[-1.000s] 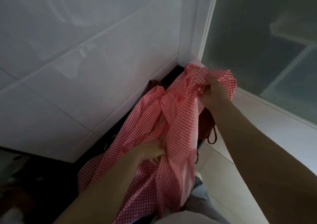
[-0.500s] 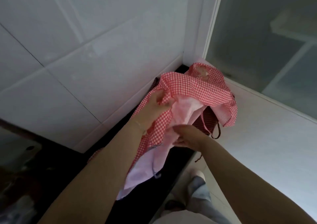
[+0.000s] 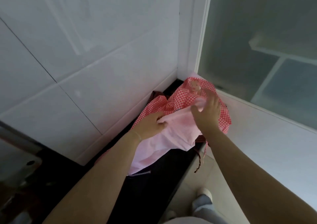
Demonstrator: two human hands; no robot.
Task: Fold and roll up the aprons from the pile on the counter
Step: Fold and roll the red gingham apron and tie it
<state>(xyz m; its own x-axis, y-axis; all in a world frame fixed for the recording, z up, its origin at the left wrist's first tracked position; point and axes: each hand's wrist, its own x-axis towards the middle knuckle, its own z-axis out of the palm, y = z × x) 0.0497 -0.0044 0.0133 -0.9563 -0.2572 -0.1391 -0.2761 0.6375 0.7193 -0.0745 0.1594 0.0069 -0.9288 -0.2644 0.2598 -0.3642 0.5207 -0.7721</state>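
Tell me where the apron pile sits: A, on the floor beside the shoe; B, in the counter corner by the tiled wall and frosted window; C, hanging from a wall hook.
B: the checked apron lies bunched on the dark counter, in the corner where the tiled wall meets the frosted window.

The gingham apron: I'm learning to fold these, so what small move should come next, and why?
Probably sweep the right hand flat across the apron to smooth it: its pale lining faces up, bunched in the counter corner, while the left hand grips one edge.
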